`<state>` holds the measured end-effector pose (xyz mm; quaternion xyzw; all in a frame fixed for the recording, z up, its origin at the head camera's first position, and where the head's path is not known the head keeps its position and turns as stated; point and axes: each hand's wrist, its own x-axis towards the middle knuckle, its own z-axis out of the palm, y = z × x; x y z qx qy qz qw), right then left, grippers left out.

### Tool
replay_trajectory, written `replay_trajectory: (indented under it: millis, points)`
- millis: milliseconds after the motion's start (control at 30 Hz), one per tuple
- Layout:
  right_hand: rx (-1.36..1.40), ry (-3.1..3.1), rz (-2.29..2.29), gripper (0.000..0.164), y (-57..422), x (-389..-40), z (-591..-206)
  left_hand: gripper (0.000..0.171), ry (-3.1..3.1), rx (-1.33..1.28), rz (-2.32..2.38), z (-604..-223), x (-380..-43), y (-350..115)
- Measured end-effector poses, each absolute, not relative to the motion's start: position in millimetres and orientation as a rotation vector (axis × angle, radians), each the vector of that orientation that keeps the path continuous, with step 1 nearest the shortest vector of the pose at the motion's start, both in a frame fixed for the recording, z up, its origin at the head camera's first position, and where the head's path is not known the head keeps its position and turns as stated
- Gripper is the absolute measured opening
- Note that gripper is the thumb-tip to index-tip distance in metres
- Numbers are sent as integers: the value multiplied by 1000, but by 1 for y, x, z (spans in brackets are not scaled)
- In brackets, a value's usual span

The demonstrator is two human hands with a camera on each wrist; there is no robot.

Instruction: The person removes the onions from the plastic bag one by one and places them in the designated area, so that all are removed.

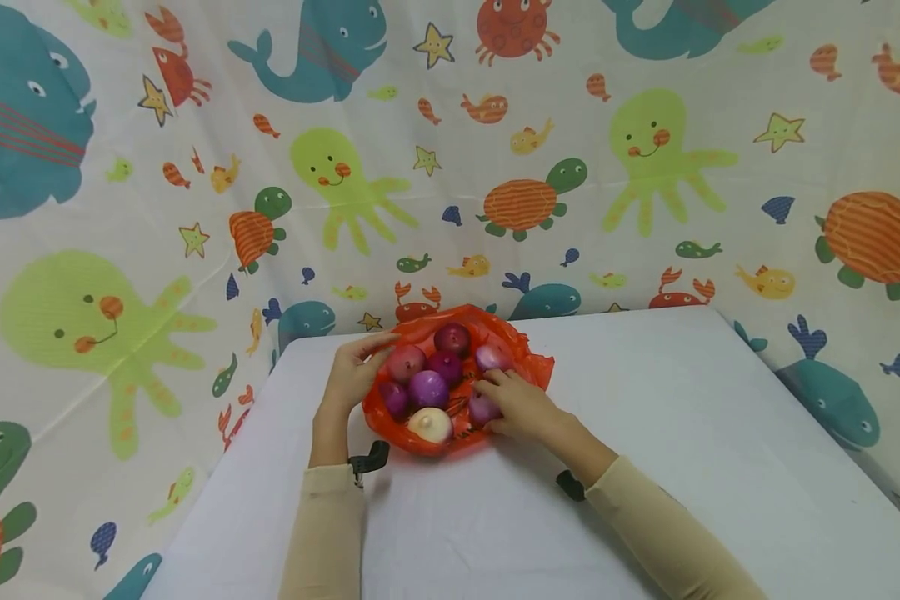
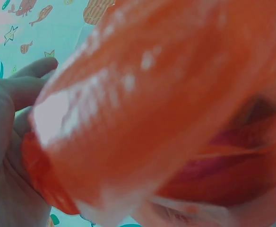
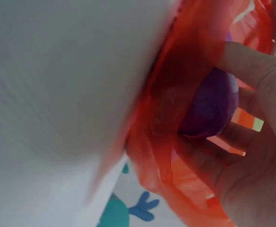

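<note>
An open red plastic bag (image 1: 536, 367) with a spread rim holds several red onions (image 1: 428, 389) and one pale, whitish onion (image 1: 431, 425). My left hand (image 1: 351, 375) is at the bag's left rim, its fingers touching the plastic. In the left wrist view, extended fingers (image 2: 27, 87) lie along the shiny bag (image 2: 142, 109), which covers much of that view. Inside the bag's right side, my right hand (image 1: 523, 406) grips a red onion (image 3: 213, 104). Its thumb and fingers curve round that onion in the right wrist view, with the bag's plastic partly over it.
The bag rests on a white-covered table (image 1: 645, 400), towards its far edge. Behind and to the left hangs a curtain (image 1: 435, 125) printed with sea animals. A dark wrist camera mount (image 1: 370, 458) shows below my left hand, another (image 1: 570, 485) below my right.
</note>
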<state>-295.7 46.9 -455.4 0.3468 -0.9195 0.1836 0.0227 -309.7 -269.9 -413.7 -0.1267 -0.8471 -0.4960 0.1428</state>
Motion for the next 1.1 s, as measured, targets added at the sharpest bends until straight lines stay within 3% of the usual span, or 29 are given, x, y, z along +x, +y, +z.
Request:
replay_trajectory:
  millis: [500, 1100]
  points:
    - [1010, -2555, 847, 66, 70, -285, -410, 32, -2460, -298, -1368, -412, -308, -264]
    - [543, -2340, 1109, 71, 152, -328, -414, 33, -2496, -274, -1374, -411, -308, -261]
